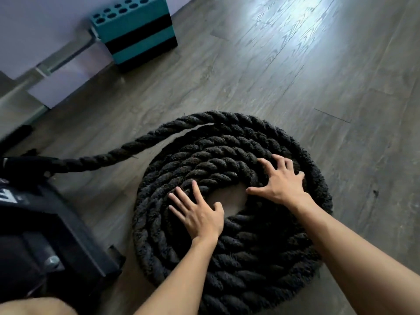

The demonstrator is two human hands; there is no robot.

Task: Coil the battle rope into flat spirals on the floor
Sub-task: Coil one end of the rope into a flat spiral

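The rope (pixel 227 144), thick, rough and likely heavy, lies coiled flat beside the rack (pixel 56 235), its tail running back toward the rack. It is probably best shoved by whole turns. The right hand (pixel 281 180) and, nearer the rack, the left hand (pixel 197 214) press spread-fingered on the inner turns, gripping nothing.

Premises present as a gym or training room; a thick black rope (pixel 238 155) lies coiled on a grey wood-look plank floor (pixel 295 76); its free length runs left toward a black metal equipment base (pixel 68 235) with a bolt head (pixel 51 261) showing; a teal and black block (pixel 136 35) with round holes on top stands by a pale lilac wall (pixel 34 30); a metal bar (pixel 68 54) lies along the wall's foot.
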